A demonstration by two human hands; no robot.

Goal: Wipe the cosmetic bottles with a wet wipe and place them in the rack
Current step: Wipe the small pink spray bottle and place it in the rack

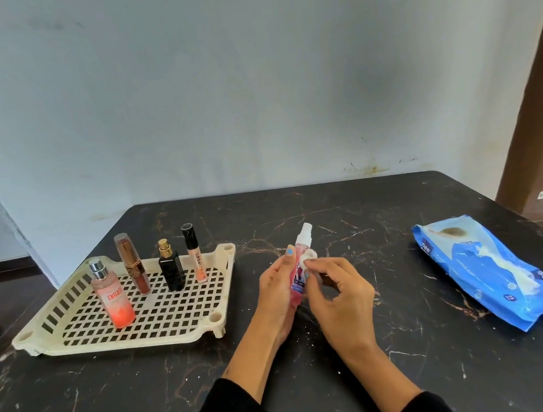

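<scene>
The pink spray bottle (300, 270) is held upright above the tabletop (320, 388), just right of the rack (58, 348), so that its side faces the wipe. It is gripped around the lower body by the left hand (278, 287), fingers curled, which leaves the upper body and white nozzle exposed. A small wad of wet wipe (310, 256) is pinched in the fingertips of the right hand (336, 288) and pressed against the bottle's shoulder. 4 items already stand in the rack: an orange mist bottle (113, 295), a brown tube (132, 264), a black bottle (170, 266) and a lip gloss (195, 253). The blue wipe pack (496, 267) lies well apart to the right, within reach. The bottle's lower end is hidden by the left palm; its label cannot be read.
</scene>
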